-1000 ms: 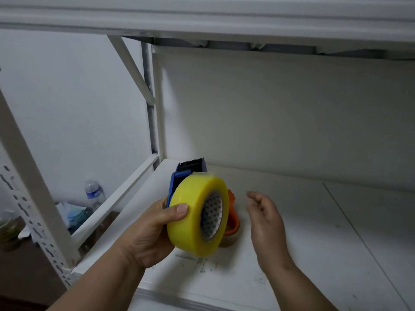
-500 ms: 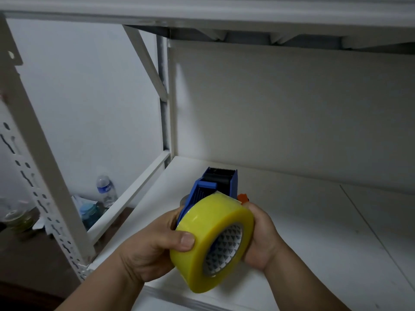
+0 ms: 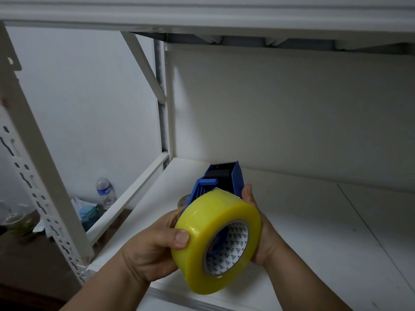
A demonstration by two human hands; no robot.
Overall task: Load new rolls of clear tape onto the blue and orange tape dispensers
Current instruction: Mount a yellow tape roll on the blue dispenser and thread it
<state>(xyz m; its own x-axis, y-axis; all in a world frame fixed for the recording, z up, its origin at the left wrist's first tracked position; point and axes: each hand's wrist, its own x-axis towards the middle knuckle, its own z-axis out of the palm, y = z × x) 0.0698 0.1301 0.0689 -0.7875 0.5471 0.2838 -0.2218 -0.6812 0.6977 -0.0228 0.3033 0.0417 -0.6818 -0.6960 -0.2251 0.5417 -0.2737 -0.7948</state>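
Setting: a white metal shelf unit is seen from above and in front, with a white shelf board (image 3: pixel 314 221) in the lower half and a plain white back panel behind it.
Tape roll (image 3: pixel 215 239): a thick roll that looks yellowish is held above the front part of the shelf board, with its open core turned toward the lower right. A white liner printed with small dark triangles is visible inside the core.
Blue dispenser (image 3: pixel 221 179): it is seated against the far side of the roll and rises behind it, tilted away from the camera. A toothed cutting edge is seen at its top end and a short blue roller bar on its left side.
Left hand (image 3: pixel 148 250): it is closed around the roll's left side, with the thumb pressed flat on the roll's outer face.
Right hand (image 3: pixel 258 227): it is wrapped around the right side of the roll and dispenser, with fingertips lying on the blue body. How tightly it is closed cannot be told, since most of it is hidden behind the roll.
Shelf frame: a perforated white upright (image 3: pixel 45 198) is seen at the left.
Floor beyond the shelf: a plastic water bottle (image 3: pixel 104 191) stands at the left, with a blue-lidded container (image 3: pixel 87 217) just beside it.
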